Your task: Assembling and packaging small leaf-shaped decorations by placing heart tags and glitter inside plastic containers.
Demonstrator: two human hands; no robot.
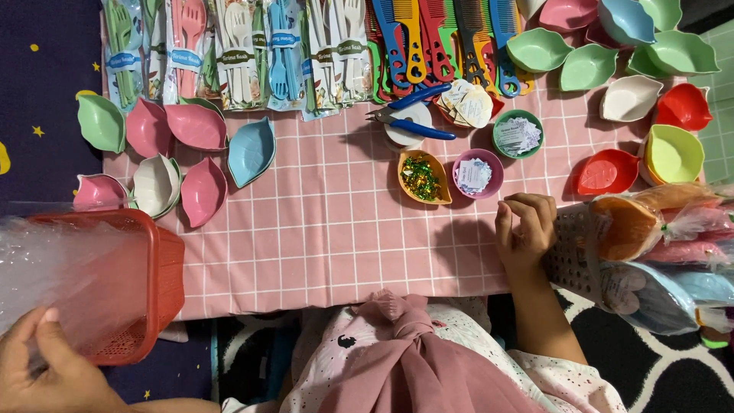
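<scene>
At the lower left of the frame the left hand pinches a sheet of clear plastic wrap between thumb and fingers, the film bunched over the rim of a red basket that sits at the left edge of the pink checked cloth. At the right of centre the right hand rests on the cloth with its fingers curled loosely inward; whether they grip anything, I cannot tell. Just right of it lies a grey perforated basket packed with wrapped bowls. Just above the hand stand a purple bowl of paper slips and an orange bowl of green and gold bits. Blue-handled pliers lie further up, below a row of combs.
</scene>
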